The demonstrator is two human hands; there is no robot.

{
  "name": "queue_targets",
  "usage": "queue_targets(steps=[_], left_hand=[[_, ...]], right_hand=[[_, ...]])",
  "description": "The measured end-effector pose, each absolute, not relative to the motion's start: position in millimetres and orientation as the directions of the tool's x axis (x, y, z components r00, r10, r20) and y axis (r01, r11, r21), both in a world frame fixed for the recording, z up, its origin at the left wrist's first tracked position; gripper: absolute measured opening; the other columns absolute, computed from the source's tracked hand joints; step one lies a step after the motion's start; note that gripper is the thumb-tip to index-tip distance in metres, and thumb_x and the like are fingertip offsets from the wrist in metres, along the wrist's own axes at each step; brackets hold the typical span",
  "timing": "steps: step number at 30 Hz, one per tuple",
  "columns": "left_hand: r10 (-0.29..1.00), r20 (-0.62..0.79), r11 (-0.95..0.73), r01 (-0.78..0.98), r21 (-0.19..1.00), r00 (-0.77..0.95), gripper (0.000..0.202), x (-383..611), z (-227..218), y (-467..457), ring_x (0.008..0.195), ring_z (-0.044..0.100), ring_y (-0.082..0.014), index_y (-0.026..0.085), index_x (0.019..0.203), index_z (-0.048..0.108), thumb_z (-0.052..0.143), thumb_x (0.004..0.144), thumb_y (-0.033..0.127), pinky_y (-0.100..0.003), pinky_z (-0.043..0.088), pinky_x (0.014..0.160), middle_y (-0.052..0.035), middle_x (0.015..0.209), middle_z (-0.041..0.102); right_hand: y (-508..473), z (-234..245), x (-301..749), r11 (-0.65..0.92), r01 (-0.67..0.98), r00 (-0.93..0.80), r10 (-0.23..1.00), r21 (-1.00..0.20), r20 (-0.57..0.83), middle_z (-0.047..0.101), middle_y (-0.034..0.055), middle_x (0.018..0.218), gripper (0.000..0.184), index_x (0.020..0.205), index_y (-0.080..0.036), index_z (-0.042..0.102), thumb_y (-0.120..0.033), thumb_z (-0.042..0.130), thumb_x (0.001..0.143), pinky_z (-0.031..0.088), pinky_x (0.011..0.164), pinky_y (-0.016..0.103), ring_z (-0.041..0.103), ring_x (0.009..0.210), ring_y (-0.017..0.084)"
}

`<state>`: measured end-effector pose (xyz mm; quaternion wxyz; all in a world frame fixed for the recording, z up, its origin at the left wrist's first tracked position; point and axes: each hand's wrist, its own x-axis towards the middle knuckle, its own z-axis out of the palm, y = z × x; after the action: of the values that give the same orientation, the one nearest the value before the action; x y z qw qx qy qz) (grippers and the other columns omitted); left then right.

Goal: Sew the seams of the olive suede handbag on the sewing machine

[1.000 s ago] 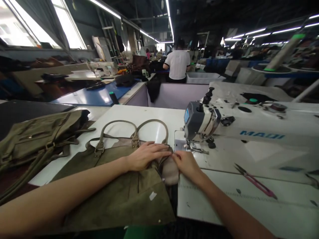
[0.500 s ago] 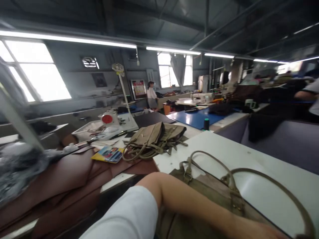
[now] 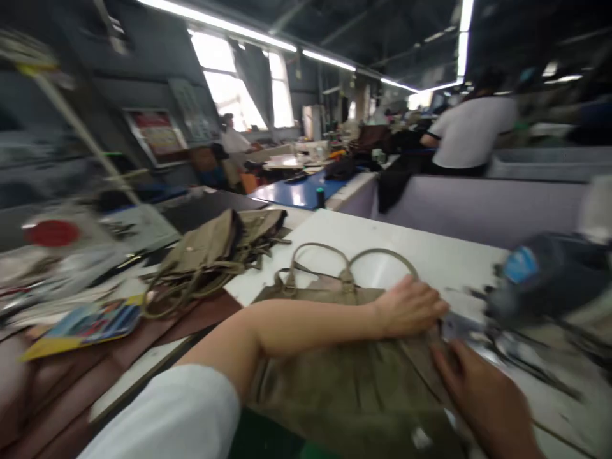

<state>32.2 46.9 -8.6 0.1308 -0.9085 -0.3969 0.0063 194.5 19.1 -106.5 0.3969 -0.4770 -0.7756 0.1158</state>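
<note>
An olive-green handbag (image 3: 329, 389) lies in front of me, partly on the white table, its two looped handles standing up at the far side. My left arm reaches across it. At the bag's right end my left hand (image 3: 412, 307) is closed on the edge, fingers curled over the material. Just nearer and to the right, my right hand (image 3: 485, 386) grips the same end between thumb and fingers. Motion blur hides exactly which part is pinched. Close to both hands is the dark, blurred head of a sewing machine (image 3: 549, 280).
More olive bags (image 3: 210, 245) are piled at the left, beside a yellow-and-blue booklet (image 3: 90, 325) on brown material (image 3: 191, 335). A thread spool (image 3: 320, 197) stands on the white table's (image 3: 344, 226) far edge. A person in a white shirt (image 3: 473, 134) is beyond a partition.
My view has swung to the right. The sewing machine, my right hand and the whole of my left hand now show at the bag's right end. Earlier my left hand was mostly cut off.
</note>
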Motion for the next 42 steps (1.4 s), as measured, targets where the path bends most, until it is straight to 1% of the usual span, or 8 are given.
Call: queue_targets(steps=[5,13,18,22,27,32,38,42], left_hand=[[0.646,0.232,-0.741,0.671,-0.038,0.727,0.047,20,-61,69,0.141,0.025,-0.032,0.03,0.141,0.043,0.038,0.097,0.013,-0.062,0.025,0.11,-0.0103,0.154,0.027],[0.696,0.193,-0.718,0.679,0.156,0.692,0.049,23,-71,88,0.128,0.043,-0.0284,0.02,0.143,0.038,0.046,0.095,0.022,-0.049,0.047,0.097,-0.0142,0.148,0.034],[0.614,0.274,-0.748,0.657,-0.1,0.74,0.036,29,-68,79,0.14,0.025,-0.0339,0.018,0.126,0.055,0.054,0.095,0.037,-0.067,0.011,0.113,-0.0124,0.152,0.031],[0.59,0.236,-0.771,0.626,-0.121,0.772,0.042,32,-68,78,0.122,0.049,-0.0285,0.015,0.118,0.058,0.058,0.092,0.049,-0.049,0.039,0.105,-0.0142,0.129,0.054],[0.553,0.412,-0.695,0.674,-0.251,0.724,0.038,28,-66,69,0.127,0.042,-0.0318,0.014,0.123,0.053,0.054,0.096,0.041,-0.05,0.036,0.101,-0.0191,0.14,0.043],[0.427,0.273,-0.765,0.505,-0.399,0.862,0.027,30,-67,65,0.064,0.054,-0.0161,0.016,0.082,0.061,0.041,0.1,0.016,-0.032,0.038,0.065,-0.0018,0.068,0.059],[0.523,0.286,-0.693,0.596,-0.406,0.803,0.029,36,-66,66,0.099,0.051,-0.0269,0.005,0.106,0.06,0.042,0.102,0.027,-0.04,0.036,0.081,-0.0148,0.102,0.061],[0.432,0.188,-0.782,0.47,-0.409,0.882,0.021,41,-64,62,0.083,0.051,-0.0208,0.011,0.094,0.064,0.044,0.099,0.015,-0.034,0.036,0.071,-0.0086,0.094,0.061]], right_hand=[[-3,-83,217,0.418,0.694,-0.171,0.886,-0.586,0.43,0.061,0.006,0.086,0.019,0.095,-0.021,0.055,-0.024,0.05,0.077,0.047,0.058,0.033,0.056,0.061,0.019],[-60,-59,232,0.522,0.364,-0.502,0.807,-0.772,0.309,0.059,0.0063,0.107,0.038,0.11,-0.018,0.062,-0.005,0.053,0.076,0.045,0.092,0.036,0.052,0.102,0.021],[-59,-71,230,0.533,0.495,-0.472,0.828,-0.687,0.302,0.056,0.0138,0.117,0.04,0.122,-0.011,0.056,-0.005,0.062,0.083,0.042,0.098,0.046,0.047,0.111,0.028],[-59,-74,227,0.574,0.494,-0.518,0.798,-0.653,0.309,0.061,0.0105,0.099,0.017,0.095,-0.013,0.064,-0.002,0.055,0.085,0.046,0.094,0.044,0.052,0.104,0.027],[-63,-80,230,0.494,0.581,-0.457,0.856,-0.647,0.243,0.044,0.0188,0.135,0.053,0.136,-0.009,0.045,-0.013,0.062,0.086,0.041,0.105,0.051,0.041,0.125,0.032],[-61,-80,234,0.534,0.543,-0.531,0.816,-0.647,0.228,0.05,0.0133,0.132,0.042,0.128,-0.016,0.054,-0.007,0.052,0.087,0.039,0.108,0.05,0.039,0.129,0.029],[-63,-82,237,0.545,0.469,-0.427,0.829,-0.695,0.362,0.056,0.0111,0.12,0.049,0.125,-0.018,0.057,0.002,0.034,0.087,0.049,0.095,0.042,0.053,0.111,0.023],[-58,-79,238,0.658,0.409,-0.479,0.745,-0.632,0.465,0.063,0.0092,0.105,0.032,0.117,-0.018,0.061,-0.005,0.043,0.095,0.051,0.079,0.037,0.056,0.094,0.023]])
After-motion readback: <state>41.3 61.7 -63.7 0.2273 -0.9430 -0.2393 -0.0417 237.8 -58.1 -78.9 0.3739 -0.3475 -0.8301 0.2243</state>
